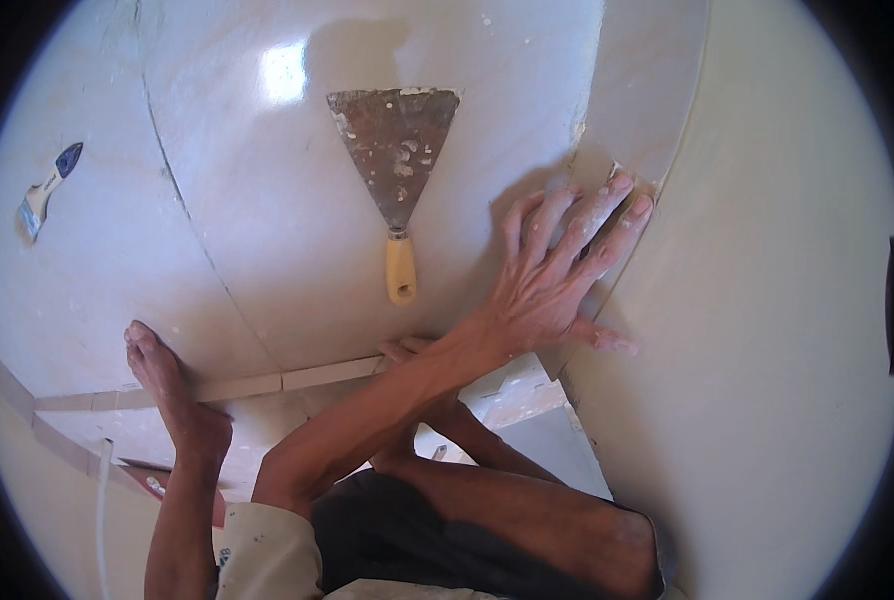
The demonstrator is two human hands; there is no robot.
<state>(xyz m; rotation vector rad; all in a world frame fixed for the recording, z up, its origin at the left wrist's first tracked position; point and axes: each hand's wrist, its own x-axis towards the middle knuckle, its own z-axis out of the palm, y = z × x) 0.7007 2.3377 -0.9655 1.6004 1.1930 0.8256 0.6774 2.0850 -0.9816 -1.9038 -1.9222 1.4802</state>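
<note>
My left forearm crosses to the right, and my left hand (552,265) rests over the corner where the pale, glossy tiled surface meets the wall (777,300). Its fingers are stretched out and spread, with the thumb pointing right. Two fingertips touch the chipped end of a narrow tile strip (647,90); a dark gap shows between these fingers. I see nothing held in it. A wide putty knife (397,150), its blade spotted with dried plaster and its handle yellow, lies left of the hand. My right hand does not show.
A paintbrush (49,195) lies at the far left. One bare foot (157,365) stands at the tiled edge (327,372); toes (403,347) show behind my forearm. Below are a lower white-spotted surface, a reddish object (152,482) and a pale upright tube (104,510).
</note>
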